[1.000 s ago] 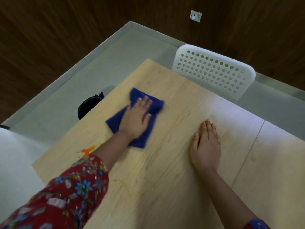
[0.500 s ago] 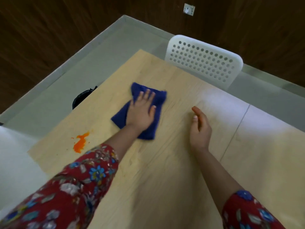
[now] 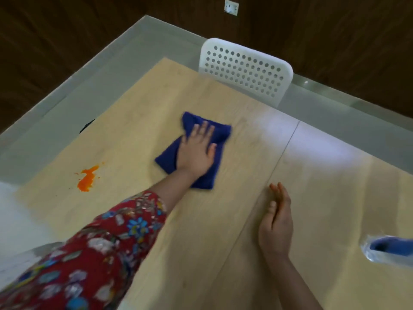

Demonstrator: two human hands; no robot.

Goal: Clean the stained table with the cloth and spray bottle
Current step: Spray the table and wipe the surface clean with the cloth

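1. In the head view, the left hand (image 3: 197, 153) is lying flat on the folded dark-blue cloth (image 3: 167, 157). Its fingers are spread and straight, pressing rather than gripping. The cloth is sitting mid-way along the pale wooden table (image 3: 212, 231).
2. The right hand (image 3: 276, 227) is standing on its edge near the seam between the two tabletop panels. Its fingers are straight and together, grasping nothing.
3. The bright orange splattered stain (image 3: 87, 179) is lying well apart from the cloth, near the table's left edge, and looks unwiped.
4. A blurred clear-and-blue object (image 3: 388, 248) is lying at the right border. It is probably the spray bottle, though too smeared to say for certain.
5. Risks, as I am judging them:
   - A cloth driven only by a flat palm could bunch up or slip out from under the hand.
   - Wiping the stain dry could smear the orange across the wood instead of lifting it.
   - A sweep towards that near edge could push residue onto the grey floor (image 3: 67, 113).
   - Reaching for the bottle while it is barely in sight could knock it over.
6. Around the table:
   - A white perforated plastic chair (image 3: 245, 70) is standing at the far side.
   - A dark object (image 3: 87, 126) is peeking out on the floor past the left edge.
   - A small white wall socket (image 3: 231, 7) is showing on the dark wooden wall.
7. Nothing is lying between cloth and stain. Only the person's own red floral sleeve (image 3: 100, 242) is crossing that side.
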